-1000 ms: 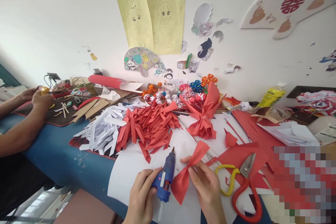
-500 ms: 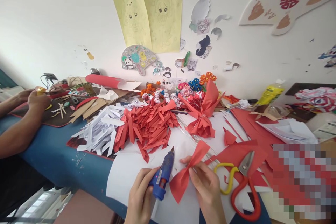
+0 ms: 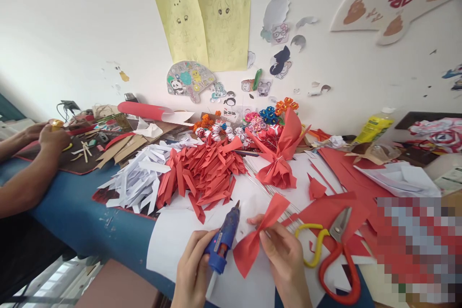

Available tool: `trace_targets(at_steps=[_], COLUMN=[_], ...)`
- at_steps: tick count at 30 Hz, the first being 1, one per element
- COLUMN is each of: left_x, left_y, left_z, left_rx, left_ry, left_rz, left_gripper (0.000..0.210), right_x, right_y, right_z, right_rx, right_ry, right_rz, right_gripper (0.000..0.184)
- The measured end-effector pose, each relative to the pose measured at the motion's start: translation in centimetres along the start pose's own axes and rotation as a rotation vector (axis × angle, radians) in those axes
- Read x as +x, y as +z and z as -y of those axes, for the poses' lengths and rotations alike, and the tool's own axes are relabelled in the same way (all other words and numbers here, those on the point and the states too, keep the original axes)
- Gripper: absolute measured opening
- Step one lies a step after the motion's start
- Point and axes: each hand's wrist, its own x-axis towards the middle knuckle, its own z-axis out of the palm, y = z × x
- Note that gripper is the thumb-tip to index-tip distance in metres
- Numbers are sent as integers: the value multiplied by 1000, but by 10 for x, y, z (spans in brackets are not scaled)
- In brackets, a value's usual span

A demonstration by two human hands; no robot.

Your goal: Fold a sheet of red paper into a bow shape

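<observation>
left hand (image 3: 194, 260), lower centre of the frame: back toward the viewer, fingers curled in a grip. right hand (image 3: 284, 252), lower right of centre: thumb and fingers in a pinch. both wrists (image 3: 293, 293) lie near the bottom edge.

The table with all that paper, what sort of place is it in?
Probably a craft room: I see a glue gun, scissors and a heap of red paper strips.

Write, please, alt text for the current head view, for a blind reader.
A person's left hand holds a blue glue gun; the right hand pinches red paper at its middle. Beyond lie piles of white strips and red strips, with scissors to the right. At far left, a co-worker's hands hold something yellow.
</observation>
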Motion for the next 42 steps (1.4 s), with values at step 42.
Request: trace_targets(at_steps=[42], left_x=[2], left_y=[2], left_z=[0], left_rx=[-34], left_ry=[-41], left_rz=[-14], left_gripper=[38], right_x=[-5], right_y=[3], right_z=[-7], right_rx=[-145], right_ry=[-142], right_rz=[10], right_gripper=[22])
